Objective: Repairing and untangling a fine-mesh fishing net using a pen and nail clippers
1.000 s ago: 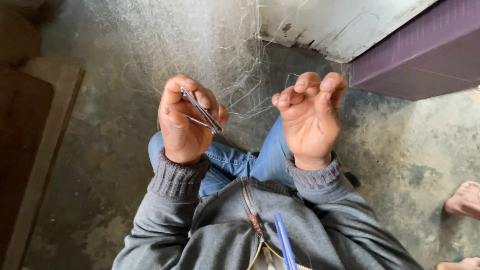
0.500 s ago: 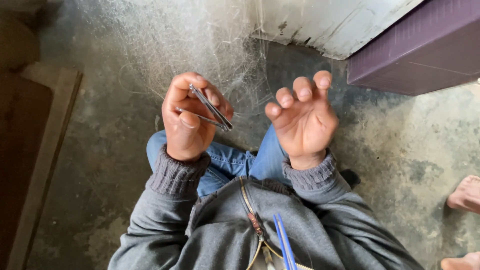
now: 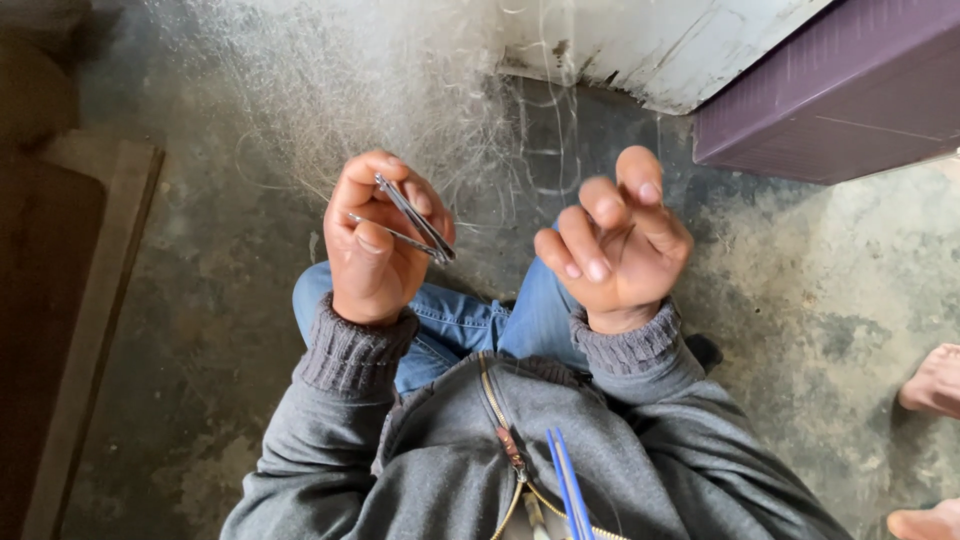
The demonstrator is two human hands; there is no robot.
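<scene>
The left hand (image 3: pixel 375 245) is clenching around a metal nail clipper (image 3: pixel 412 220), with the thumb lying across its lower arm and the fingers curling over from the top. The clipper is standing open, its two silver arms spreading apart toward ten o'clock and meeting at a tip that is pointing toward four o'clock, out toward the other hand. The right hand (image 3: pixel 620 245) is hovering at three o'clock of the clipper, near it but apart, grasping nothing; its palm is facing up and its fingers are bending loosely inward, nails showing. Both wrists are emerging from the ribbed cuffs of a grey zip sweater (image 3: pixel 450 470), which is filling the six o'clock part of the view. Blue jeans (image 3: pixel 470 320) are showing between the forearms, just below the hands. Fine pale strands (image 3: pixel 400 100) are hanging in a tangle at twelve o'clock, above the hands. A rough concrete floor (image 3: pixel 820 300) is lying underneath everything. A purple box (image 3: pixel 830 100) is sitting at two o'clock, beside a white wall edge (image 3: pixel 640 40). A bare foot (image 3: pixel 935 380) is resting at four o'clock, well apart from the hands.
</scene>
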